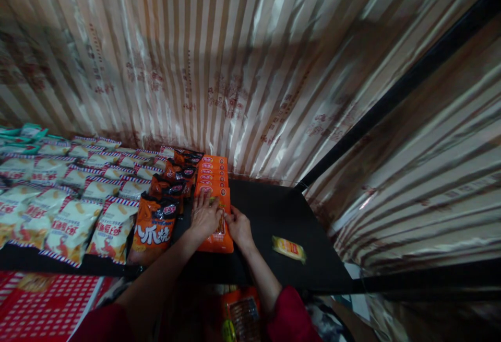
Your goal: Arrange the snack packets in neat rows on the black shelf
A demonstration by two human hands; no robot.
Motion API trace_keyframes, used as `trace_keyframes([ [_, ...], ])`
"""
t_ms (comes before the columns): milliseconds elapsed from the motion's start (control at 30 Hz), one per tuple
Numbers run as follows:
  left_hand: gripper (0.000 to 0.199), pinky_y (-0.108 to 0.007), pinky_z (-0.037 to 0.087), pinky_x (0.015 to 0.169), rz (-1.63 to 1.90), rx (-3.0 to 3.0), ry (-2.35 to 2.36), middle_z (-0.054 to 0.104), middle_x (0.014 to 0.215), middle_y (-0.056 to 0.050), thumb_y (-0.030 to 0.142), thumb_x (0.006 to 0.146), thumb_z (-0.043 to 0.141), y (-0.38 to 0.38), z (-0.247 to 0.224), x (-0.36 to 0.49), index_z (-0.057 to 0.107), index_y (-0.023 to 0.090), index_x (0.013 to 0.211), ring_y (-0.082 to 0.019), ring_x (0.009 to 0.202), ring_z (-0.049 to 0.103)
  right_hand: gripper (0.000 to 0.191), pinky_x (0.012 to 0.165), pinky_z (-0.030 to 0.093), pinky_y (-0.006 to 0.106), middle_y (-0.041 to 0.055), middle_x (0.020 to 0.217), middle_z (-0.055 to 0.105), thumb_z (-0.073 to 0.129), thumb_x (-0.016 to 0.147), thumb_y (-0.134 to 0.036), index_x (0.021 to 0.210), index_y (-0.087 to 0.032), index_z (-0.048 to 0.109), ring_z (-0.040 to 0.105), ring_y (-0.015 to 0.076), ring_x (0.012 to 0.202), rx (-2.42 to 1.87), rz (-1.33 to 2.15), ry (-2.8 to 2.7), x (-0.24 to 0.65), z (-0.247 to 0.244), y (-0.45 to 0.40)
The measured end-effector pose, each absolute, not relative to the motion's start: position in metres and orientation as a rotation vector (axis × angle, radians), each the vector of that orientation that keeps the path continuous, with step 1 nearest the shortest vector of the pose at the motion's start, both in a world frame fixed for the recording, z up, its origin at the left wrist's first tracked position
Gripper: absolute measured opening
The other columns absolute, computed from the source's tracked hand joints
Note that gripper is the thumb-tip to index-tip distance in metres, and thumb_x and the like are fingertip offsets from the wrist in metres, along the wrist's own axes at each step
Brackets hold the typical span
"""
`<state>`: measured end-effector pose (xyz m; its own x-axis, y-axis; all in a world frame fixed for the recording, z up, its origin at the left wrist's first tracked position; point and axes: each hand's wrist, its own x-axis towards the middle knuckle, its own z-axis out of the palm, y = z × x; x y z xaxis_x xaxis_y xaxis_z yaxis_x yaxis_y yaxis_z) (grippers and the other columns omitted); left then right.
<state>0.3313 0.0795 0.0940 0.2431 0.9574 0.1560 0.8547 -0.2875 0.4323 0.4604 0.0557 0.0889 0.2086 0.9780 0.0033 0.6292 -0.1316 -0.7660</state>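
Observation:
A row of flat orange snack packets [219, 244] lies overlapping on the black shelf, one behind another. My left hand [205, 215] rests on the front packet with its fingers stretched out flat over the upper part. At that packet's right edge, my right hand [239, 228] has thumb and fingers closed on the side. Just left of my left hand stand orange-and-black snack bags [152, 227] in a column. To the right, apart from both hands, a small yellow wrapped snack [289, 248] lies alone on the shelf.
Rows of white snack bags [68, 227] with striped edges fill the shelf's left side, with green packs [33, 132] behind. A striped curtain [235, 70] hangs at the back; a black post [391, 91] slants at right. Below are a red basket [50, 305] and another orange packet [245, 316].

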Motion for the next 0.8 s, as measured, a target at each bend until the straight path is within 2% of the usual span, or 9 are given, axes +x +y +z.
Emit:
trace_keyframes([
  [267,0.046,-0.047,0.012,0.112,0.580,2.256,1.712,0.036,0.144,-0.009,0.035,0.084,0.046,0.0795,0.0909,0.3319,0.050,0.021,0.128,-0.031,0.137,0.020,0.041,0.059,0.043,0.022,0.0048,0.066,0.068,0.050,0.081,-0.027,0.116,-0.008,0.060,0.062,0.0166,0.060,-1.884,0.653,-1.516,0.4585,0.0904,0.0553],
  [433,0.047,-0.048,0.011,0.112,0.566,2.271,1.701,0.036,0.144,-0.013,0.035,0.084,0.046,0.0789,0.0934,0.3313,0.050,0.018,0.128,-0.032,0.136,0.020,0.051,0.061,0.045,0.022,0.0031,0.069,0.067,0.051,0.081,-0.028,0.127,-0.007,0.048,0.063,0.0159,0.064,-1.897,0.624,-1.481,0.4575,0.0885,0.0542],
  [533,0.047,-0.048,0.011,0.112,0.541,2.276,1.714,0.036,0.143,-0.012,0.036,0.084,0.046,0.0784,0.0956,0.3313,0.050,0.019,0.128,-0.032,0.136,0.021,0.052,0.063,0.045,0.023,0.0029,0.070,0.066,0.050,0.082,-0.029,0.129,-0.007,0.047,0.062,0.0159,0.064,-1.867,0.591,-1.540,0.4580,0.0876,0.0538],
  [800,0.046,-0.047,0.015,0.111,0.501,2.303,1.743,0.036,0.144,-0.011,0.037,0.085,0.044,0.0784,0.0949,0.3322,0.050,0.021,0.127,-0.030,0.136,0.022,0.045,0.079,0.046,0.026,0.0123,0.098,0.065,0.051,0.082,-0.026,0.124,-0.008,0.053,0.062,0.0191,0.086,-1.941,0.428,-1.636,0.4570,0.0896,0.0535],
])
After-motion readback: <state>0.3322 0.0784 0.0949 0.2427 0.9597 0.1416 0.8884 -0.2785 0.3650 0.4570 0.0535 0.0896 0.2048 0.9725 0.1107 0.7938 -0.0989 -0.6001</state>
